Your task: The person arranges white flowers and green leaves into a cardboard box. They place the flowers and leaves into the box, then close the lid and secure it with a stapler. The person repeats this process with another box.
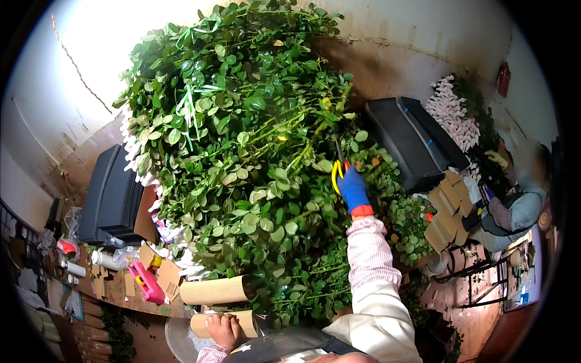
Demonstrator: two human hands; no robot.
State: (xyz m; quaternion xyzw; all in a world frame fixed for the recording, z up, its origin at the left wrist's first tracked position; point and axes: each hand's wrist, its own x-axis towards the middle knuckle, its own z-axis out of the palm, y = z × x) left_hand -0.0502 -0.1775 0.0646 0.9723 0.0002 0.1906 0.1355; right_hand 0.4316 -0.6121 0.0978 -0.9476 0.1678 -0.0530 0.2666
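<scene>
My right hand (pixel 353 187), in a blue knitted glove with a red cuff, is closed on yellow-handled scissors (pixel 336 175). Their dark blades point away from me into the leafy stems. My bare left hand (pixel 224 330) lies with its fingers curled over a corrugated cardboard wrap (pixel 251 323) near the lower edge. The wrap is around the end of a bundle that I see only in part. A second cardboard wrap (pixel 215 290) sits just beyond it. In front of me rises a large heap of green rose stems (pixel 242 157), tied in places with light green ribbon (pixel 190 109).
Dark boxes (pixel 101 196) stand left of the heap, and a black crate (pixel 411 145) at its right. A pink tape dispenser (pixel 148 285) and cardboard scraps (pixel 169 278) lie at the left. Far right, a co-worker (pixel 514 212) sits near more wrapped flowers (pixel 454 109).
</scene>
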